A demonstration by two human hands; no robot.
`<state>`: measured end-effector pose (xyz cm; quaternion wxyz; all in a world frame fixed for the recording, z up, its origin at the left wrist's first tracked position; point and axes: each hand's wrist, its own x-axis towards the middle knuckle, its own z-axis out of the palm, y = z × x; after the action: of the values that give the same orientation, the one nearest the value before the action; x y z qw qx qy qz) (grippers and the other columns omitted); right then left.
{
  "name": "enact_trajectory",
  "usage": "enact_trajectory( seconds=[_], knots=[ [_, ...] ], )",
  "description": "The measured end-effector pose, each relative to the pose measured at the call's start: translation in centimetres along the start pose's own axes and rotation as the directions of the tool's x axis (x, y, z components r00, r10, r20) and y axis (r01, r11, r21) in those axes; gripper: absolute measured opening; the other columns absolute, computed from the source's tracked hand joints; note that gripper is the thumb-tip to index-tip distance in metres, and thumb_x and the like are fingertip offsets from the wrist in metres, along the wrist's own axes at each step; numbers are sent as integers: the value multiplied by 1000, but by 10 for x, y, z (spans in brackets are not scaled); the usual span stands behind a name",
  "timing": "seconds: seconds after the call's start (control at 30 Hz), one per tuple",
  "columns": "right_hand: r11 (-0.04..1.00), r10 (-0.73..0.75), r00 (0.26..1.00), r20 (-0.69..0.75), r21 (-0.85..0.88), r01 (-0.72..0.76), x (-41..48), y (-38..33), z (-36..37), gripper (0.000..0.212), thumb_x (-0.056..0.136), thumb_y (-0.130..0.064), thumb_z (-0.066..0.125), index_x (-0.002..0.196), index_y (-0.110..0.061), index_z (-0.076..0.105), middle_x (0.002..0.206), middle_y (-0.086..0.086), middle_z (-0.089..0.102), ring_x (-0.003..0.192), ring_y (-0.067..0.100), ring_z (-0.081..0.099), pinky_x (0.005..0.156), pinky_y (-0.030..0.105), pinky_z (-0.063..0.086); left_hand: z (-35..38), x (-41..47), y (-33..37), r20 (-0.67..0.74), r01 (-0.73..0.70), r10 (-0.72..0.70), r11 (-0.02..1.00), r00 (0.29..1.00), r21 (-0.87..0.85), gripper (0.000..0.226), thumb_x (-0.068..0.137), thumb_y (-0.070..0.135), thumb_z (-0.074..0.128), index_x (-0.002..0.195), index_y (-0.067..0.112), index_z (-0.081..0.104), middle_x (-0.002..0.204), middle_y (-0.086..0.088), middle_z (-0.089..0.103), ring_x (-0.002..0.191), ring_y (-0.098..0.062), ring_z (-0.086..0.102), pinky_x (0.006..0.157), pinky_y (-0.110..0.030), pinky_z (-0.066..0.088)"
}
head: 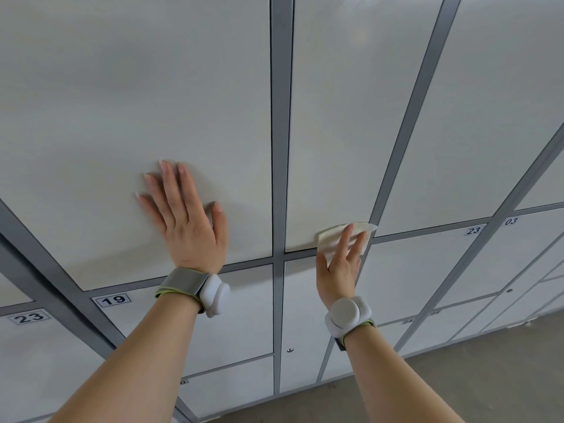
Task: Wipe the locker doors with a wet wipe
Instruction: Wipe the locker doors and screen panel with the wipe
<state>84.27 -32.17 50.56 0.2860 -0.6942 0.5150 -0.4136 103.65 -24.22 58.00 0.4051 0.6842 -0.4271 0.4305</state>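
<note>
A wall of pale grey locker doors with darker grey frames fills the view. My left hand [186, 218] lies flat with straight fingers on the wide upper door [137, 102]. My right hand [338, 264] presses a whitish wet wipe [331, 236] against the lower right corner of the narrower upper door [332, 117], its fingers straight over the wipe. The wipe sticks out above and left of the fingers, overlapping the door's bottom edge. Both wrists wear white round devices on bands.
Smaller lower doors carry number labels: 19 [112, 300], 23 [29, 317], 23 [473, 230] and 03 [511, 221]. A round lock [290, 350] sits on the lower middle door. Grey concrete floor [473, 377] runs along the lockers' base at the lower right.
</note>
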Motion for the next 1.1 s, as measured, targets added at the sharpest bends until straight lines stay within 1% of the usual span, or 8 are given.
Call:
enact_trajectory(
  seconds=[0.07,0.23,0.4,0.53,0.7,0.87,0.97,1.1],
  knots=[
    [998,0,1000,-4,55,0,4,-10,-3,72,97,-15,47,150,-22,0,156,11,-20,146,25,-5,117,47,8,0,-1,1,3,2,-2,1000,1000,4,63,90,19,46,141,-8,24,145,-33,26,135,-47,11,116,-44,-7],
    [974,-201,976,-86,86,208,15,-46,-7,70,95,-10,45,151,-21,3,156,12,-17,145,24,-15,118,47,2,0,-2,0,12,3,-3,1000,1000,-3,63,90,20,44,142,-8,23,146,-33,25,135,-47,10,116,-46,-5],
    [991,-129,992,5,-35,130,-5,-21,8,77,95,-15,48,144,-33,-9,155,6,-22,146,25,-13,117,48,2,-1,-5,-6,15,-32,32,999,999,2,60,92,22,42,142,-6,24,146,-31,27,136,-47,12,117,-44,-4],
    [999,-54,995,79,-1,54,-13,-22,12,74,98,-22,45,139,-38,-14,154,6,-27,146,21,-15,118,42,-4,-2,-7,-6,16,-37,38,999,999,-12,59,92,22,41,142,-5,24,145,-32,27,135,-47,11,117,-44,-4],
    [961,-267,963,-37,64,269,0,-60,5,67,93,-23,40,146,-31,0,155,-1,-16,145,18,-16,115,35,-8,-2,-7,-7,32,-40,41,999,999,-34,59,93,23,40,143,-3,22,146,-30,25,136,-46,10,117,-44,-5],
    [977,-213,977,-13,-2,213,-6,-41,17,72,92,-24,42,146,-31,-5,150,-8,-23,145,17,-17,117,41,-5,-5,-9,-11,46,-63,64,997,997,-37,59,92,22,40,143,-2,22,146,-27,24,136,-45,10,117,-43,-5],
    [990,-110,991,76,-77,116,-20,-24,27,79,94,-18,48,142,-31,-13,150,-4,-27,145,21,-16,117,46,0,-6,-9,-12,54,-67,69,997,996,-36,60,92,22,40,144,-1,22,147,-25,22,136,-45,10,117,-43,-5],
    [996,-80,991,104,-18,82,-23,-36,25,75,96,-20,48,144,-29,-9,155,6,-23,145,23,-16,117,40,-3,-5,-10,-11,54,-63,65,997,996,-38,61,91,22,41,144,-1,22,147,-26,23,136,-45,10,117,-43,-6]
  ],
)
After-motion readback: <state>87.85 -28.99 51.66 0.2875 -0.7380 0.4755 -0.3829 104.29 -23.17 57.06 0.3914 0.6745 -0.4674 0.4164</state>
